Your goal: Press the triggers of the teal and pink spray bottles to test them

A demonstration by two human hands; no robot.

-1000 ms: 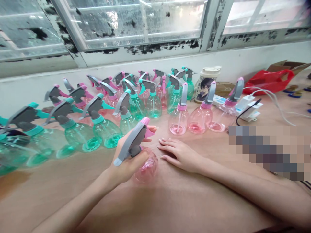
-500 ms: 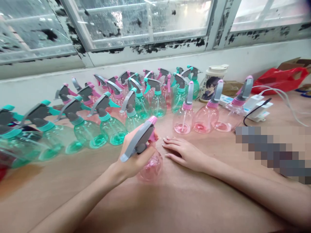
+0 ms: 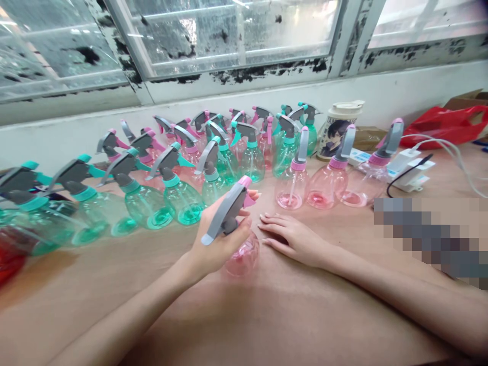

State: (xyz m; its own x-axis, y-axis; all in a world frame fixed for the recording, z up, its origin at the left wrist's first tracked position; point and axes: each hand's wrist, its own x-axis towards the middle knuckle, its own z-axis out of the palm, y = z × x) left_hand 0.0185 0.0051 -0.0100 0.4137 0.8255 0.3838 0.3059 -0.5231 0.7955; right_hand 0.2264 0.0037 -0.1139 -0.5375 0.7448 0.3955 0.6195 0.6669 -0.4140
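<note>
A pink spray bottle (image 3: 242, 256) with a grey and pink trigger head stands on the table in front of me. My left hand (image 3: 217, 236) is wrapped round its neck from the left, the thumb on the near side and a fingertip stretched out past the pink trigger. The hand hides the collar of the bottle. Just to the right, my right hand (image 3: 293, 238) lies palm down on the table with its fingers spread, holding nothing. Behind it stand pink spray bottles, the nearest a clear pink one (image 3: 292, 188).
Several green spray bottles (image 3: 185, 201) line the left side, with more pink and green ones behind. A printed cup (image 3: 337, 133), a power strip (image 3: 409, 175) with cables and a red plastic bag (image 3: 444, 127) are at the back right. A pixelated patch covers the right edge.
A finger of my left hand has straightened out past the trigger. The whole view has shifted slightly. My right hand stays on the table.
</note>
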